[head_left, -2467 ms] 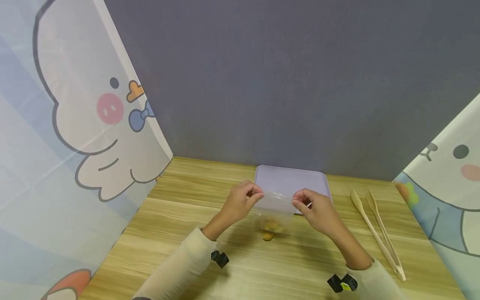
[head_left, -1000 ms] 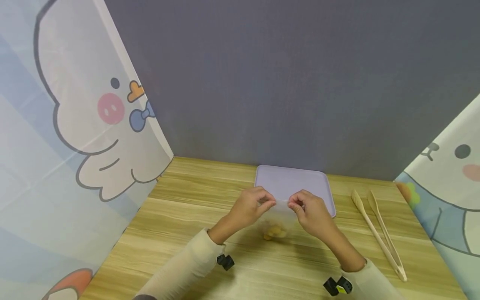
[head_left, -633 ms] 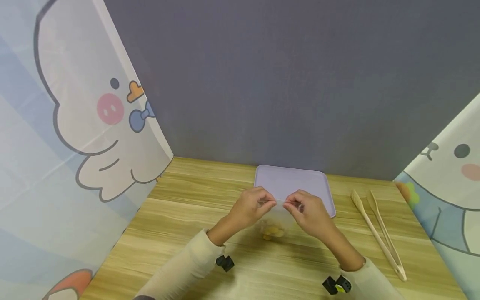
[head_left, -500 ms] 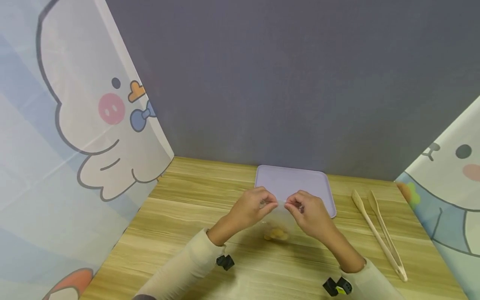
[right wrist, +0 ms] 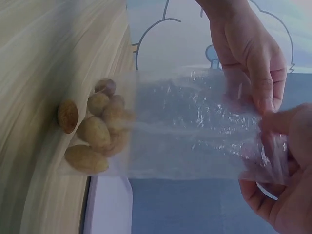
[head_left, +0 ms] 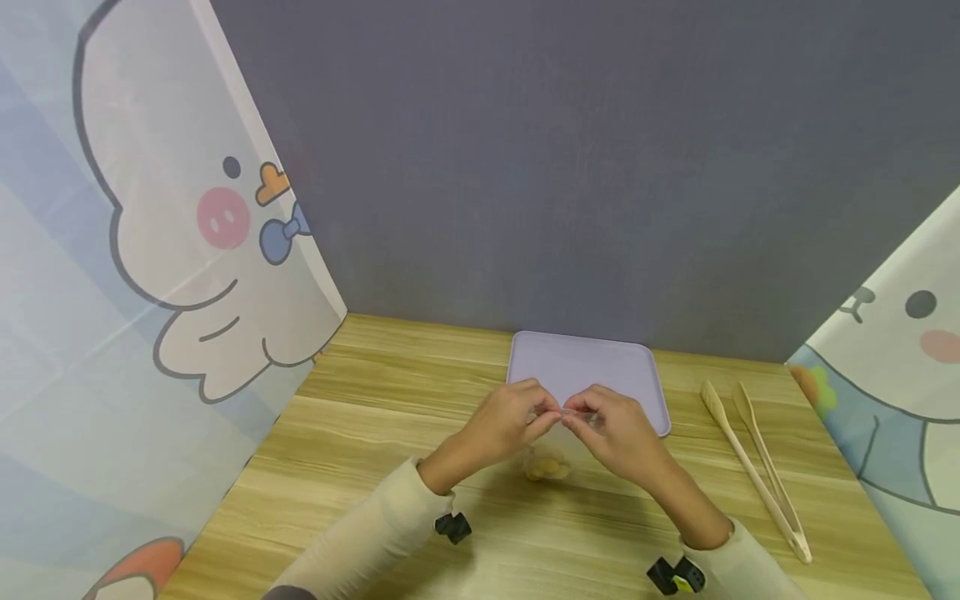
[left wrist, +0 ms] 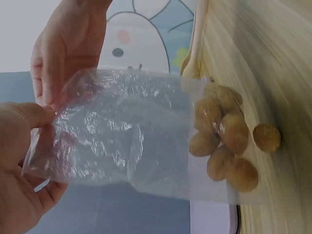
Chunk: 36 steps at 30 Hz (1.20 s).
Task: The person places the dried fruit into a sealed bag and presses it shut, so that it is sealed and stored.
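Observation:
A clear plastic bag (left wrist: 161, 151) hangs just above the table, its top edge bunched between both hands. Several brown, rounded, nut-like pieces (left wrist: 233, 131) lie in its bottom; their exact kind is unclear. My left hand (head_left: 502, 423) pinches the top edge between thumb and fingers. Close against it, my right hand (head_left: 617, 432) pinches the same edge, and the fingertips nearly meet. One loose brown piece (right wrist: 68, 116) rests on the table beside the bag's bottom, apparently outside it. From the head, the bag looks faint and is partly hidden by the hands.
Behind the hands, a lilac tray (head_left: 600, 362) lies against the grey back panel (head_left: 570, 167). Long wooden tongs (head_left: 761, 467) lie to the right on the wood-grain table (head_left: 375, 392). Cartoon-printed curtains (head_left: 187, 250) stand at the left and right.
Both hands have come together along the bag's top edge, which was stretched wide at first and is now gathered. The hands have dropped slightly. Tray and tongs have stayed put.

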### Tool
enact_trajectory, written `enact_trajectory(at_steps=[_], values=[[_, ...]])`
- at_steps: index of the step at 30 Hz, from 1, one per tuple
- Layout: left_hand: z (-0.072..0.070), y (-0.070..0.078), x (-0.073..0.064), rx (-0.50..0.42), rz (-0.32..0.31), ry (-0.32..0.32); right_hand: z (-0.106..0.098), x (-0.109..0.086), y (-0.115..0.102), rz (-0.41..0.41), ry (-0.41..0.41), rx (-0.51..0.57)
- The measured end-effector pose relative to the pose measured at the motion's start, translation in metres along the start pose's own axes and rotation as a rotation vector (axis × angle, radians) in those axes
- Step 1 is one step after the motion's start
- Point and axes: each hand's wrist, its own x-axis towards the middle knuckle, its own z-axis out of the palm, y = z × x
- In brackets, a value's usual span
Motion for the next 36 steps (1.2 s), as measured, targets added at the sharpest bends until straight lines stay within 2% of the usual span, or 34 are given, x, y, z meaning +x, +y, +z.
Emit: enact_trajectory(at_steps=[6,13,20,28,31,36], values=[[-0.003,0.006,0.000,-0.070,-0.014,-0.010,-0.003,-0.001,-0.006,-0.035,0.007,-0.046],[-0.010,0.015,0.001,-0.165,-0.051,-0.087,-0.014,-0.007,-0.018,-0.044,-0.008,0.009],[-0.016,0.024,0.001,-0.169,-0.019,-0.137,-0.024,-0.014,-0.026,0.004,-0.064,0.053],[-0.019,0.025,-0.004,-0.188,-0.013,-0.171,-0.027,-0.020,-0.028,0.005,-0.089,0.074],[-0.021,0.025,-0.007,-0.205,-0.027,-0.184,-0.028,-0.022,-0.028,0.016,-0.099,0.076],[-0.027,0.029,-0.012,-0.262,-0.093,-0.234,-0.031,-0.028,-0.033,0.050,-0.143,0.105]])
